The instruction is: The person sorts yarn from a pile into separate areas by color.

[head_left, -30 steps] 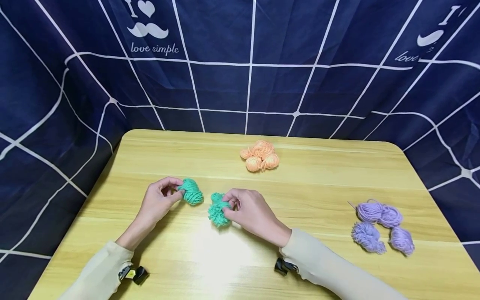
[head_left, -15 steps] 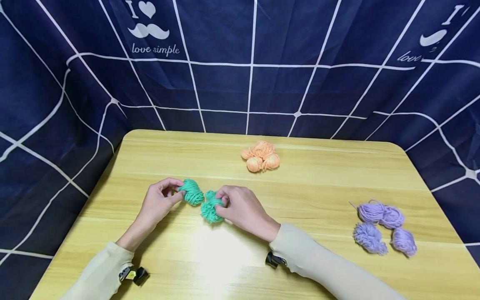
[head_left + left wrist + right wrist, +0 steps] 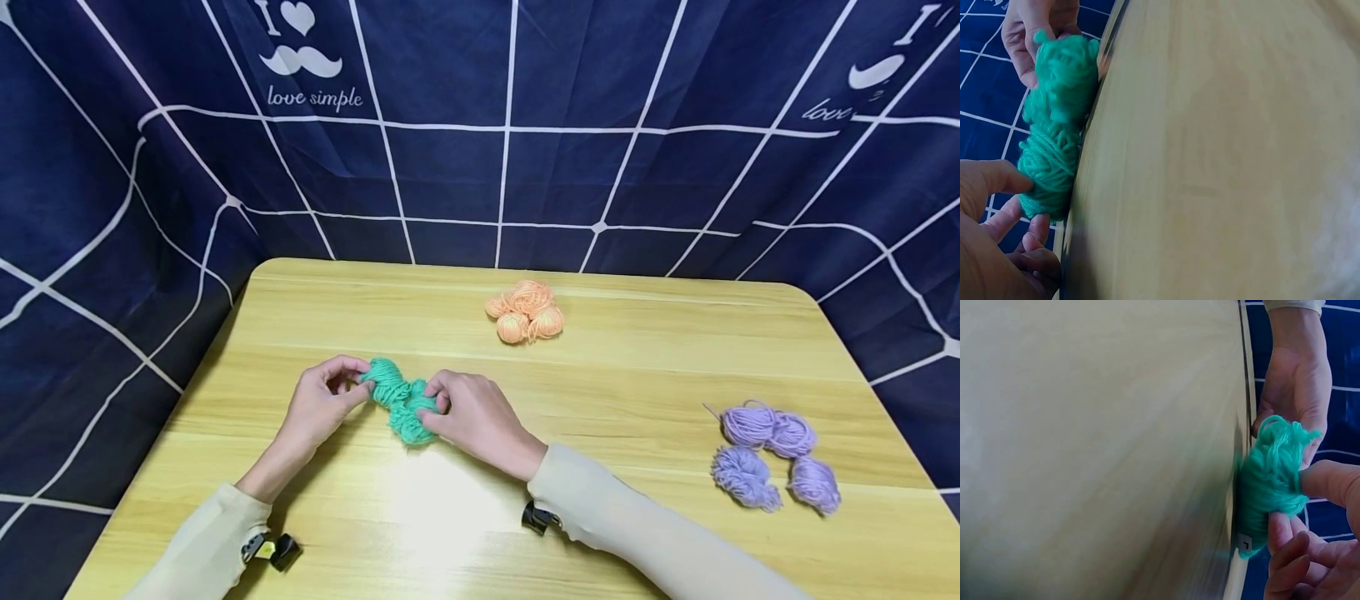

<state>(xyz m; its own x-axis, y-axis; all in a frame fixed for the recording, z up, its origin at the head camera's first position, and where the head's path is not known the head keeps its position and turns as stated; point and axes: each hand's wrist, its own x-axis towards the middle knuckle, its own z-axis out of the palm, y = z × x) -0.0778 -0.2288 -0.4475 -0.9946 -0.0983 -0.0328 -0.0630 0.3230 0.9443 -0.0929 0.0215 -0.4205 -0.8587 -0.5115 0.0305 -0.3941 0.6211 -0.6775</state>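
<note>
Two small bundles of green yarn touch each other on the wooden table, left of its middle. My left hand [image 3: 318, 407] pinches the left end of the neatly wound green yarn ball [image 3: 387, 382] between thumb and fingers. From the right, my right hand [image 3: 486, 421] pinches the looser, loopy green yarn skein [image 3: 409, 423]. The left wrist view has the wound ball [image 3: 1050, 165] and the skein [image 3: 1066, 78] end to end. In the right wrist view the skein [image 3: 1272, 481] hides most of the wound ball.
A cluster of orange yarn balls [image 3: 528, 310] lies near the back edge of the wooden table [image 3: 637, 367]. Several purple yarn bundles [image 3: 750, 425] sit at the right. Dark blue cloth with white lines [image 3: 450, 175] hangs behind and at both sides.
My right hand has slid the loopy green skein leftward until it meets the wound green ball. The left hand has kept its hold and barely moved.
</note>
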